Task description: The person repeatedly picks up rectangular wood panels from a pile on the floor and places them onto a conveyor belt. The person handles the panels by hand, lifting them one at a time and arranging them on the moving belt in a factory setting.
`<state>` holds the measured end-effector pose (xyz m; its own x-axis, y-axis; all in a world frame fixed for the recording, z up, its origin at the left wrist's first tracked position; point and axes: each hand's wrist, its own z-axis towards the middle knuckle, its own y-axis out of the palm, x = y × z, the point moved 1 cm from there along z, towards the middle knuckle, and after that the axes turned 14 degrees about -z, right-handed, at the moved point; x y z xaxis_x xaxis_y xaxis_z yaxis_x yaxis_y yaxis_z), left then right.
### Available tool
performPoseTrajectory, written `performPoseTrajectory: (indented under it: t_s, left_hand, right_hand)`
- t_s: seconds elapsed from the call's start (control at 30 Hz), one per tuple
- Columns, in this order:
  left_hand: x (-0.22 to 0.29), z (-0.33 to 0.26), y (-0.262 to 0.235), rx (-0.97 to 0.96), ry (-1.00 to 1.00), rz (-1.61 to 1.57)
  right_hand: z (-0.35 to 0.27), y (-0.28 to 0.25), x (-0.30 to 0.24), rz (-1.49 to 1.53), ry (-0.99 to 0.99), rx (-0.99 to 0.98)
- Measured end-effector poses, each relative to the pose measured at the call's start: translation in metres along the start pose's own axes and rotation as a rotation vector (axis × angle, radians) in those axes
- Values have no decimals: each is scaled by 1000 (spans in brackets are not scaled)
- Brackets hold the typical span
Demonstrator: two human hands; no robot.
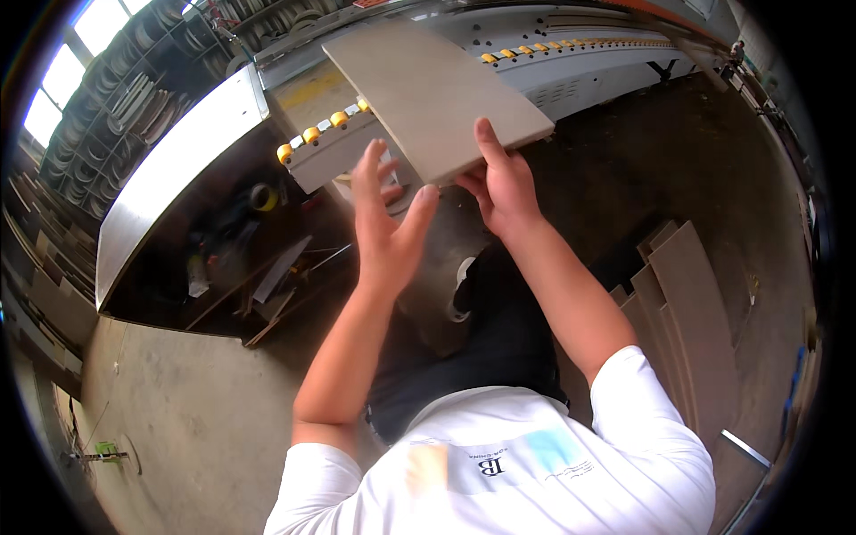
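Note:
A flat, light grey-beige board extends away from me over the machine's roller edge. My right hand grips its near edge toward the right corner, thumb on top and fingers underneath. Just left of the board's near left corner, my left hand is raised with its fingers spread, somewhat blurred, and nothing shows in it. Its thumb tip lies very close to that corner; I cannot tell whether it touches. Yellow rollers line the machine's edge beside the board.
A long grey machine runs to the far right. At left, a metal-topped bench holds tools and scraps in its dark space below. Several boards lean at my right. Racks of edging coils stand at the back left.

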<state>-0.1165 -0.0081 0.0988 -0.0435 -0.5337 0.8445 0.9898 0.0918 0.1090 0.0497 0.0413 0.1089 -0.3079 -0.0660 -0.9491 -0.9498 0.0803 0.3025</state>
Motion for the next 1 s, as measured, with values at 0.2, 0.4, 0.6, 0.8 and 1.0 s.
performPoseTrajectory:
  t_s: [0.2,0.4,0.6,0.8,1.0]
  left_hand:
    - [18,62,0,-356,375,851]
    - [-9,118,19,-601,307,1177]
    - [-21,148,10,-588,239,1193]
    - [-18,162,27,-659,84,1313]
    - [-28,182,30,-687,105,1254]
  right_hand:
    - [33,-24,30,-121,29,-224]
    - [4,-128,188,-704,-49,-13]
    - [-71,-156,202,-1326,-473,-143]
    - [-63,-156,199,-1310,-540,-169]
    - [-57,-154,203,-1241,-438,-191]
